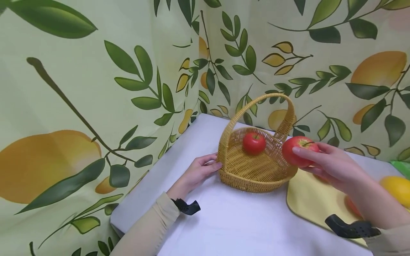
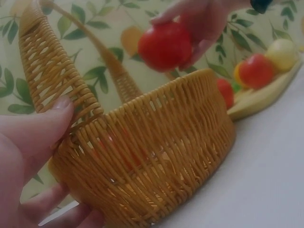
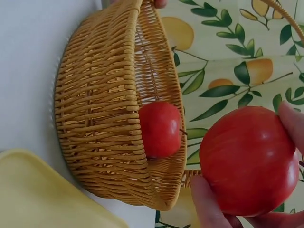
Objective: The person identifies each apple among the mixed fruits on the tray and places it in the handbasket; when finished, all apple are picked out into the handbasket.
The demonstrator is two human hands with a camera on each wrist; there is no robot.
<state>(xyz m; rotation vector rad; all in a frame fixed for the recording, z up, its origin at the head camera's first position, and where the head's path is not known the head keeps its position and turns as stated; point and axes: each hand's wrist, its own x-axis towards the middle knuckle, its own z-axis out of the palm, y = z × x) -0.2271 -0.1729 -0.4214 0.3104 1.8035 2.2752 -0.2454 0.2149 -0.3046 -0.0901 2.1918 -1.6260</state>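
Note:
A wicker basket [image 1: 246, 185] with a tall arched handle stands on the white-covered table. Inside it, toward the back, lies one red apple [image 1: 254, 144]. My left hand [image 1: 199, 173] holds the basket's left side; in the left wrist view its thumb lies on the foot of the handle and its fingers reach lower along the wall. Another red apple [image 1: 290, 152] is gripped by my right hand [image 1: 341, 166], above the basket's right rim. The right wrist view shows this apple [image 3: 247, 159] between thumb and fingers, apart from the apple in the basket [image 3: 160, 128].
Right of the basket lies a pale yellow tray or board [image 1: 307, 202] carrying several fruits, partly hidden by my right arm. A yellow fruit [image 1: 397, 190] shows at the right edge, and something green [image 1: 401, 168] behind it. Fruit-patterned cloth [image 1: 243, 21] hangs behind the table.

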